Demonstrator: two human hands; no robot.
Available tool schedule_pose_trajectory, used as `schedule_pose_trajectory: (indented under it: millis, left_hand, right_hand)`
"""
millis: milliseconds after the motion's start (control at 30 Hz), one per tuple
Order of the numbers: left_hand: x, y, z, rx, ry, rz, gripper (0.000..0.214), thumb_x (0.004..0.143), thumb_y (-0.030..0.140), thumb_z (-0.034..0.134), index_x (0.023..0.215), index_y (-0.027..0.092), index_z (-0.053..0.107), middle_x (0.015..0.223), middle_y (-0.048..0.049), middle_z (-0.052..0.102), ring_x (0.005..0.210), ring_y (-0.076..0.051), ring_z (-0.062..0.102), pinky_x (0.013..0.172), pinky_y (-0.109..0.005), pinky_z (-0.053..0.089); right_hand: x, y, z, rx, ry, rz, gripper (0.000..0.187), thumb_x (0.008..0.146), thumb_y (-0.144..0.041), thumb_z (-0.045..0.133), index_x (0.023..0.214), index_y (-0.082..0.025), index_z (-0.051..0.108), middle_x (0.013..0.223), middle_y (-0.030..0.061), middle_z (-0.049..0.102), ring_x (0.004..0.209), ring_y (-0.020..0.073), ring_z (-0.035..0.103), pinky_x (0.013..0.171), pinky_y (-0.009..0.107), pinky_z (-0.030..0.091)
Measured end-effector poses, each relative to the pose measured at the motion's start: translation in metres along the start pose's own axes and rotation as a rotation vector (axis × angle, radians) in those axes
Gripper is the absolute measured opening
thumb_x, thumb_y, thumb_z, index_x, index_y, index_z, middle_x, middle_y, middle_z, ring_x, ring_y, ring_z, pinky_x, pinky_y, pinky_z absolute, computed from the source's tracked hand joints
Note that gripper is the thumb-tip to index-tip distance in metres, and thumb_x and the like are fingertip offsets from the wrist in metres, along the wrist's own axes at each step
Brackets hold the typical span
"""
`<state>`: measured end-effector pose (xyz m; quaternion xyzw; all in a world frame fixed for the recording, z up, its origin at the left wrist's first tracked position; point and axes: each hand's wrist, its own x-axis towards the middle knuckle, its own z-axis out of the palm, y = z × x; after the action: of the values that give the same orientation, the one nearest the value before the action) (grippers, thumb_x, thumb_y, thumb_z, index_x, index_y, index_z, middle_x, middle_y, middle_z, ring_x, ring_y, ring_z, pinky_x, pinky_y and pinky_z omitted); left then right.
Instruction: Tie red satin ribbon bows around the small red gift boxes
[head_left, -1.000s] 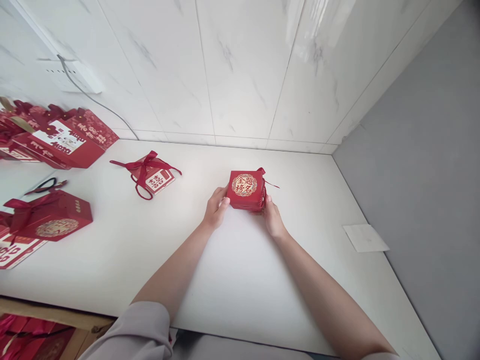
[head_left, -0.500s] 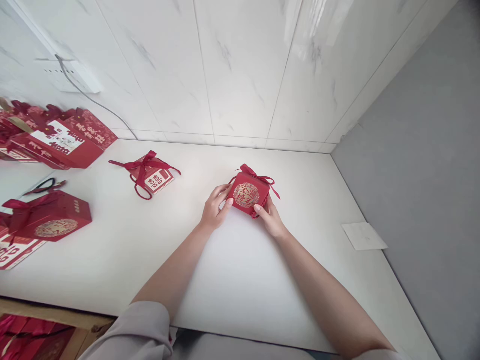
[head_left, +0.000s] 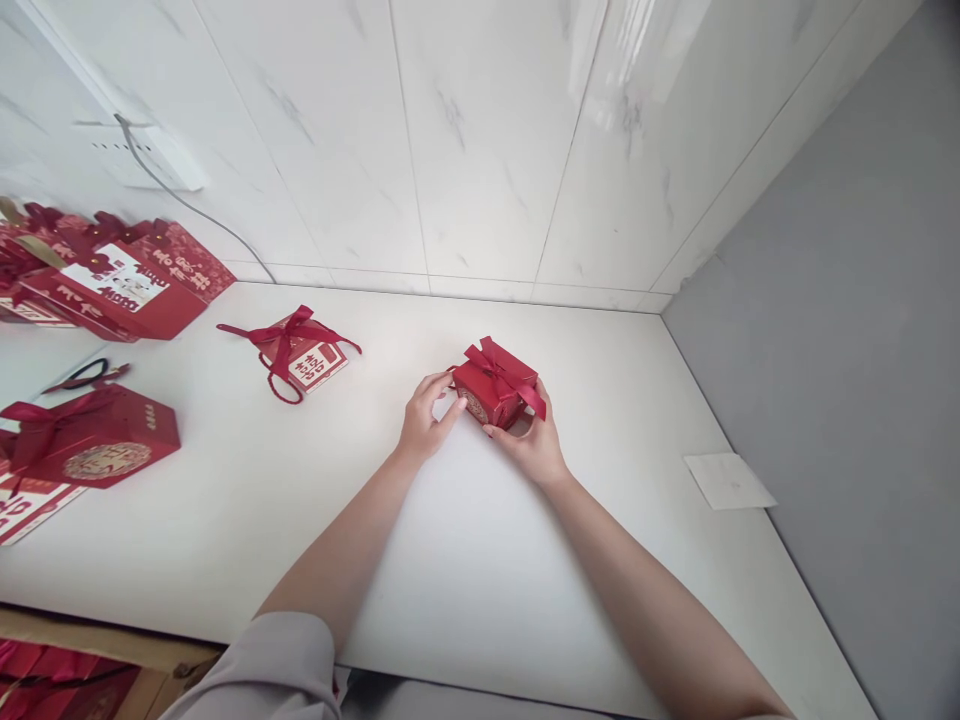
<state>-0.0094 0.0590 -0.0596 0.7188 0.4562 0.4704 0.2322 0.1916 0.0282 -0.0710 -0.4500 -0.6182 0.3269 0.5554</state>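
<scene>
A small red gift box [head_left: 480, 383] with a dark red ribbon bow on top is between my two hands at the middle of the counter. My left hand [head_left: 429, 420] holds its left side, thumb at the near left corner and fingers by the red cord. On the right side, my right hand [head_left: 534, 445] grips the box, with the thumb along the lower front edge and fingers partly hidden behind. Part of a gold round pattern shows on the box's near face, and a ribbon tail hangs over its right side.
Left of my hands lies another red gift box [head_left: 304, 350] with bow and cord. Farther left are a larger red box [head_left: 124, 430], several red boxes [head_left: 180, 290] against the tiled wall, and dark-handled scissors [head_left: 90, 374]. A white card [head_left: 727, 480] lies at the right edge.
The box has tipped from showing its gold-patterned face to standing with the bow on top. My right hand has shifted its thumb from that face to the lower edge.
</scene>
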Motion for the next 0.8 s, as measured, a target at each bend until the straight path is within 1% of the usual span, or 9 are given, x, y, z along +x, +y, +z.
schedule_pose_trajectory:
  millis: [100, 167, 300, 400, 467, 567, 667, 733, 800]
  left_hand:
    - [-0.003, -0.004, 0.003, -0.04, -0.141, -0.019, 0.093, 0.077, 0.046, 0.075, 0.154, 0.024, 0.027, 0.149, -0.0147, 0.044, 0.136, -0.033, 0.043, 0.11, -0.049, 0.039]
    - [-0.003, -0.006, 0.004, -0.143, -0.153, -0.077, 0.105, 0.073, 0.049, 0.078, 0.156, 0.023, 0.019, 0.154, -0.0149, 0.038, 0.141, -0.035, 0.037, 0.115, -0.05, 0.033]
    - [0.003, -0.009, 0.0, -0.521, -0.058, -0.279, 0.062, 0.088, 0.061, 0.055, 0.131, 0.017, 0.058, 0.134, -0.0144, 0.06, 0.127, -0.033, 0.054, 0.103, -0.044, 0.045]
    - [0.006, -0.006, -0.003, -0.653, 0.004, -0.369, 0.057, 0.092, 0.063, 0.046, 0.101, 0.013, 0.071, 0.107, -0.0132, 0.072, 0.104, -0.03, 0.066, 0.091, -0.041, 0.05]
    - [0.008, -0.003, -0.004, -0.658, 0.03, -0.374, 0.054, 0.092, 0.061, 0.048, 0.094, 0.013, 0.072, 0.096, -0.0108, 0.073, 0.094, -0.027, 0.067, 0.088, -0.039, 0.05]
    - [0.008, 0.002, -0.006, -0.62, 0.037, -0.38, 0.052, 0.092, 0.06, 0.048, 0.095, 0.013, 0.072, 0.091, -0.009, 0.072, 0.09, -0.025, 0.066, 0.085, -0.036, 0.049]
    - [0.007, 0.005, -0.007, -0.54, 0.025, -0.406, 0.056, 0.093, 0.062, 0.044, 0.096, 0.014, 0.072, 0.09, -0.0089, 0.072, 0.087, -0.024, 0.066, 0.081, -0.035, 0.049]
    - [0.007, 0.005, -0.008, -0.471, 0.015, -0.411, 0.059, 0.094, 0.063, 0.04, 0.094, 0.013, 0.072, 0.091, -0.0093, 0.073, 0.088, -0.024, 0.066, 0.082, -0.035, 0.048]
    - [0.006, 0.004, -0.008, -0.407, -0.009, -0.406, 0.062, 0.094, 0.064, 0.038, 0.093, 0.013, 0.073, 0.092, -0.0099, 0.073, 0.09, -0.025, 0.066, 0.084, -0.037, 0.048]
  right_hand:
    - [-0.001, 0.001, -0.001, -0.069, -0.014, -0.014, 0.102, 0.073, -0.044, 0.082, 0.153, -0.026, 0.021, 0.15, 0.0154, 0.039, 0.14, 0.0329, 0.039, 0.114, 0.055, 0.036]
    - [-0.004, 0.0, -0.003, -0.06, -0.095, -0.026, 0.1, 0.073, -0.045, 0.081, 0.153, -0.026, 0.023, 0.149, 0.0156, 0.041, 0.137, 0.0335, 0.043, 0.11, 0.055, 0.04]
    - [-0.01, -0.006, -0.007, 0.045, -0.225, -0.042, 0.056, 0.091, -0.044, 0.062, 0.139, -0.026, 0.04, 0.118, 0.0092, 0.065, 0.1, 0.0238, 0.066, 0.094, 0.046, 0.052]
    - [-0.012, -0.007, -0.008, 0.021, -0.138, -0.01, 0.026, 0.097, -0.045, 0.051, 0.112, -0.024, 0.051, 0.087, 0.0027, 0.064, 0.079, 0.0198, 0.063, 0.081, 0.04, 0.054]
    - [-0.012, -0.007, -0.007, -0.017, -0.054, 0.002, 0.023, 0.095, -0.046, 0.053, 0.1, -0.024, 0.051, 0.087, 0.0033, 0.06, 0.081, 0.0207, 0.061, 0.08, 0.04, 0.052]
    - [-0.01, -0.004, -0.005, -0.076, 0.025, -0.012, 0.042, 0.086, -0.049, 0.065, 0.113, -0.023, 0.049, 0.113, 0.0105, 0.058, 0.106, 0.0265, 0.058, 0.092, 0.045, 0.049]
    - [-0.009, -0.002, -0.001, -0.217, -0.056, -0.032, 0.095, 0.073, -0.056, 0.076, 0.145, -0.022, 0.025, 0.146, 0.0177, 0.041, 0.134, 0.0337, 0.043, 0.107, 0.055, 0.039]
    - [-0.009, -0.002, 0.003, -0.348, -0.15, -0.017, 0.115, 0.069, -0.062, 0.076, 0.153, -0.021, 0.009, 0.15, 0.0195, 0.039, 0.138, 0.037, 0.04, 0.114, 0.064, 0.026]
    - [-0.01, -0.004, 0.007, -0.457, -0.191, 0.017, 0.119, 0.067, -0.066, 0.075, 0.154, -0.019, 0.008, 0.141, 0.02, 0.051, 0.132, 0.0394, 0.046, 0.114, 0.07, 0.016]
